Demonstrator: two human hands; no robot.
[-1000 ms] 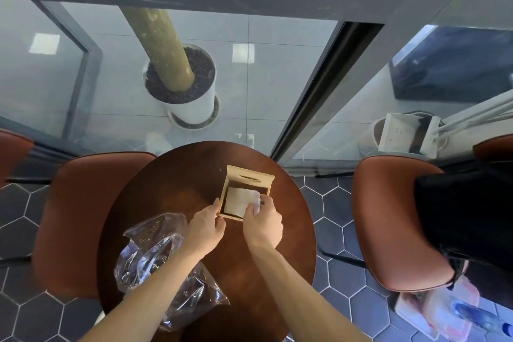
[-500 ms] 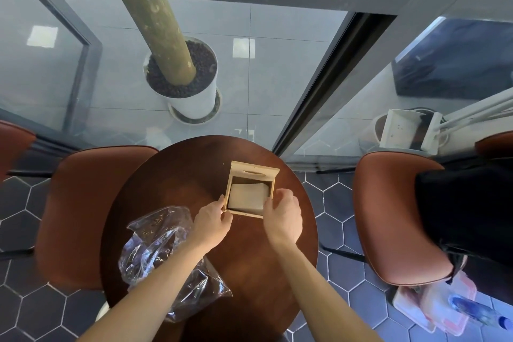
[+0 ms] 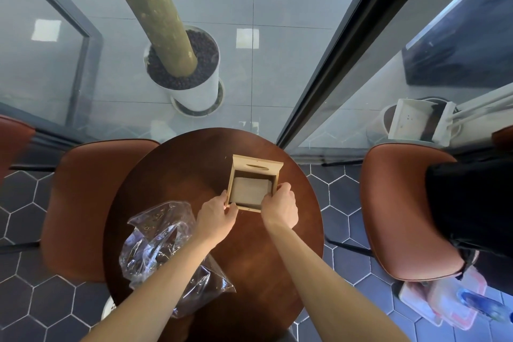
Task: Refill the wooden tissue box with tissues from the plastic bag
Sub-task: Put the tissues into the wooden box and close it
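Both hands are gripping the wooden box [image 3: 251, 187]: left hand [image 3: 216, 218] at seven o'clock, right hand [image 3: 280, 209] at four. It's looking light and rigid; side walls are the safest hold, tissues [image 3: 251, 189] sitting soft inside.

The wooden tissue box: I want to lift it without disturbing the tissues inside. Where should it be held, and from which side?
Hold the wooden tissue box by its two outer side walls near the front corners, coming in from the person's side, much as the left hand and right hand sit now. The top is open with the tissues exposed, so fingers probably belong outside the walls.
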